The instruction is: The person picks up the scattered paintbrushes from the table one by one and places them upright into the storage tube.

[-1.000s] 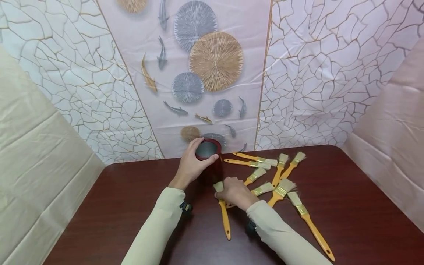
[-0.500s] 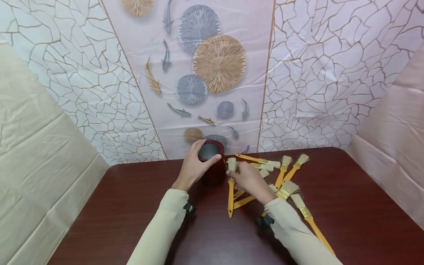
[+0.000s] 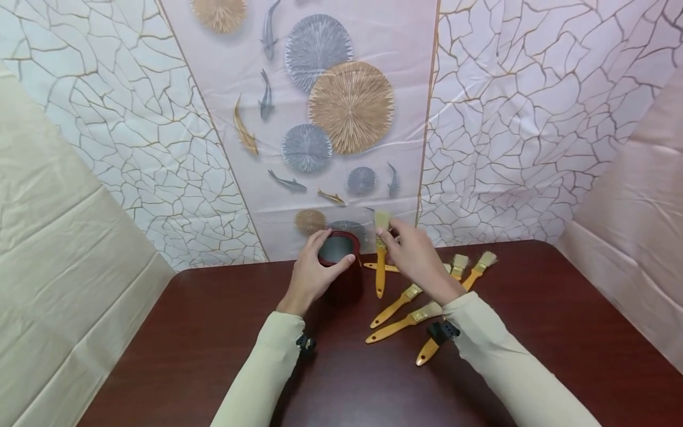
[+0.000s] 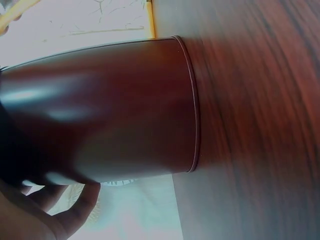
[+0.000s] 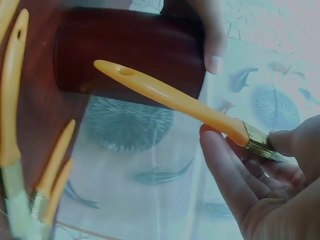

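A dark red cylindrical container (image 3: 344, 287) with a grey inside stands upright near the table's back edge. My left hand (image 3: 310, 274) holds it by the upper part, thumb at the near side of the rim and fingers on the far left side. In the left wrist view its glossy wall (image 4: 125, 107) fills much of the picture. My right hand (image 3: 418, 252) pinches a paintbrush (image 3: 380, 267) at its metal band, just right of the container. The brush's bristles point up and its yellow handle (image 5: 165, 95) hangs down, clear of the table.
Several more paintbrushes lie on the dark wooden table (image 3: 224, 356) right of the container, among them a near one (image 3: 389, 331) with its handle toward the left. My right forearm covers part of them. A patterned cloth (image 3: 480, 148) hangs behind the table.
My right hand has picked the paintbrush up off the table and raised it away from me, beside the container and above rim height. My left hand keeps its hold on the container.
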The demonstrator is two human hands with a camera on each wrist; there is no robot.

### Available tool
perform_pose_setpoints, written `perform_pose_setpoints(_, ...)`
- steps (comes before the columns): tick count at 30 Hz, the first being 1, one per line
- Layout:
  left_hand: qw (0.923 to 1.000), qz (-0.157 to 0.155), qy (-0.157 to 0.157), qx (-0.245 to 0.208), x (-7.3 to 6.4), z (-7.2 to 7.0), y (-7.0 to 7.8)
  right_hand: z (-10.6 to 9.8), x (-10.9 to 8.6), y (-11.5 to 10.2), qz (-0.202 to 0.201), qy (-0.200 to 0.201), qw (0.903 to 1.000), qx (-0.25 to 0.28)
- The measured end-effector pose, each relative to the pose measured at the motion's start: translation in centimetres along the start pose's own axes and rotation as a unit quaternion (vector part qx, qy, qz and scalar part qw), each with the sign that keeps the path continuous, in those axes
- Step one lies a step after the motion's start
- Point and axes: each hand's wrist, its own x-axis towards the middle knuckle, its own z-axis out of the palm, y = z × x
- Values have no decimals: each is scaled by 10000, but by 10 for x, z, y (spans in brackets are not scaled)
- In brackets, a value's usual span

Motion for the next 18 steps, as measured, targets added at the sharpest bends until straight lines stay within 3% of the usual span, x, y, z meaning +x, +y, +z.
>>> perform_pose_setpoints(5,9999,-58,35,127,-3,1,2,-10,15,-12,-357,97,9993,74)
perform_pose_setpoints(11,9999,-42,16,163,-5,2,3,-22,31,-35,-655,224,9959,583)
perform_pose_setpoints(15,9998,-65,27,176,-6,-1,3,-22,41,-54,-974,204,9917,813)
perform_pose_setpoints(18,9999,-88,39,119,-7,-1,3,-16,48,-63,-1304,213,9887,706)
